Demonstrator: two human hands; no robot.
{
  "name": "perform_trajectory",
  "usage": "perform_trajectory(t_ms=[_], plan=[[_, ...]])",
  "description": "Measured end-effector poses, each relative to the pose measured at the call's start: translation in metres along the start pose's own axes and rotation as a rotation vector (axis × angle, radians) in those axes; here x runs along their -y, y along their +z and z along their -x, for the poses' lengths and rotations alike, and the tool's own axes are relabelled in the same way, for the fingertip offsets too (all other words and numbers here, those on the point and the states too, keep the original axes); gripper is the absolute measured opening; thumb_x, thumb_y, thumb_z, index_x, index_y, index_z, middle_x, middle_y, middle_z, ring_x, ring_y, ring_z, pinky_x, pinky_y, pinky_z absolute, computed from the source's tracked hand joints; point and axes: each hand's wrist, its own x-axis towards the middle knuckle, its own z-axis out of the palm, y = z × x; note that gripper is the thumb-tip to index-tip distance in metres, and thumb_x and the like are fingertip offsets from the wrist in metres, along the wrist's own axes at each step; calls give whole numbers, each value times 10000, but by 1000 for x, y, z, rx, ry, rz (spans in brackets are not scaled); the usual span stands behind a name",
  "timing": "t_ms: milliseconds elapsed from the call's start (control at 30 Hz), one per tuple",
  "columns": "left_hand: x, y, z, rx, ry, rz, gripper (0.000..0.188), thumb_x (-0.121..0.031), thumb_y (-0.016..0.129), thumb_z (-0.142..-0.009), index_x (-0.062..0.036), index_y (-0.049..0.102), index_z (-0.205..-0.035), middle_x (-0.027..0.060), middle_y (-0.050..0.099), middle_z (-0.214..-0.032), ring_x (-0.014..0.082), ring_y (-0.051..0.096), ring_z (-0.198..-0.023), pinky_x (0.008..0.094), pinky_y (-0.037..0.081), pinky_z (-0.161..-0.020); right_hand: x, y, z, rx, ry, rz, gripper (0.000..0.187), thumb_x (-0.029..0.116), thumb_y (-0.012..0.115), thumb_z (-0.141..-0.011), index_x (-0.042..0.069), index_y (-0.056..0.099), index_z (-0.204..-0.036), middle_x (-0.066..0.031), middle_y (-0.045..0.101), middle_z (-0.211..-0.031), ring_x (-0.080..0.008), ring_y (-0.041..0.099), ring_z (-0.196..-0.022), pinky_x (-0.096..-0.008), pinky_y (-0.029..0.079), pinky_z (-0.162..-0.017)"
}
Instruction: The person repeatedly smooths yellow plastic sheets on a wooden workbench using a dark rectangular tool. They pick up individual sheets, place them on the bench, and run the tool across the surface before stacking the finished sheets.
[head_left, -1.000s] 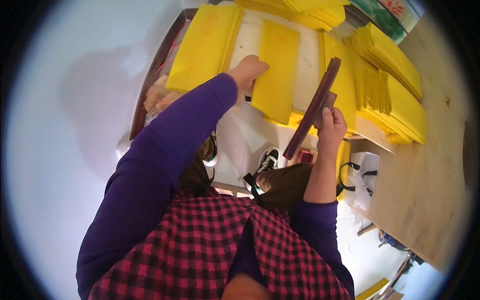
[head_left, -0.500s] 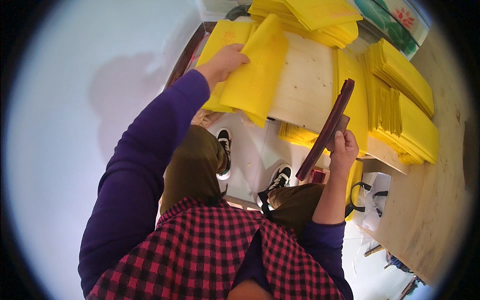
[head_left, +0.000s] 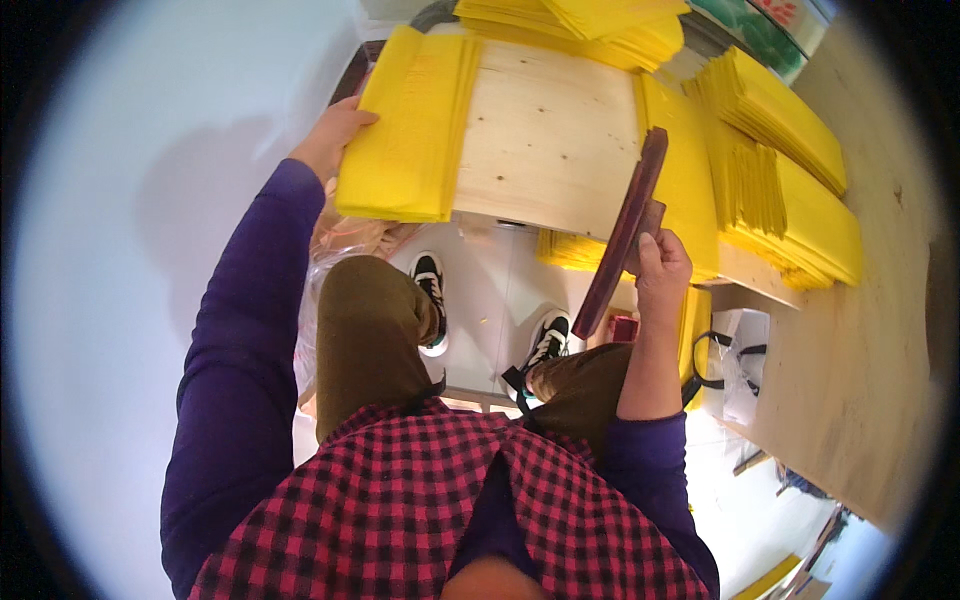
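Note:
My left hand (head_left: 335, 138) is at the left edge of a stack of yellow sheets (head_left: 410, 130), its thumb on top and its other fingers partly hidden at the edge. The sheets look thin, like paper, and lie flat on a pale wooden table. My right hand (head_left: 664, 268) is closed round the block-shaped handle of a long, dark red-brown wooden stamp (head_left: 617, 245). The stamp is held in the air, slanting, in front of the table's right part. Its working face cannot be made out.
The pale wooden tabletop (head_left: 550, 130) lies between yellow stacks. Folded yellow bundles (head_left: 800, 210) are piled at the right, and more yellow sheets (head_left: 590, 30) at the back. A small red box (head_left: 624, 328) stands below. A white bag (head_left: 745, 345) with black handles sits lower right.
A yellow sheet that my left hand held raised and curled now lies flat on the left stack. That hand has moved to the stack's left edge. My right hand still holds the stamp.

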Motion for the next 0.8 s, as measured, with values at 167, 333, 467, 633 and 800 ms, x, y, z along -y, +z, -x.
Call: perform_trajectory(t_ms=[167,333,467,633,800], plan=[[-10,6,10,-190,258,-431,473,-123,577,-812,3,436,-1246,130,579,-1085,208,578,-910,301,465,-790,8,-17,6,-49,-71,-70,219,69,568,-822,78,434,-649,71,369,-584,-20,297,-506,-189,241,-435],[-26,49,11,-198,567,-712,419,-179,604,-806,-3,507,-1174,81,583,-1071,160,541,-941,280,424,-841,21,-41,10,-108,-147,-423,98,104,518,-846,43,524,-770,47,447,-573,-26,321,-432,-182,251,-394],[-22,126,14,154,479,-598,330,-187,592,-811,-15,564,-1091,47,606,-966,120,554,-854,258,447,-737,26,-60,8,-195,-205,-527,176,187,494,-858,22,555,-846,51,429,-563,-27,323,-441,-174,277,-418],[7,251,23,470,166,-451,259,-200,577,-823,-24,585,-1012,45,613,-873,125,567,-721,245,450,-602,28,-85,12,-4,-353,-715,187,159,524,-840,-14,569,-894,-33,597,-716,-60,469,-498,-178,403,-486],[30,324,23,528,-63,-253,191,-187,561,-831,-22,576,-926,52,593,-793,132,554,-683,256,455,-591,29,-93,17,-198,-308,-664,199,163,525,-847,-26,567,-895,-30,600,-695,-40,435,-466,-174,384,-462]])
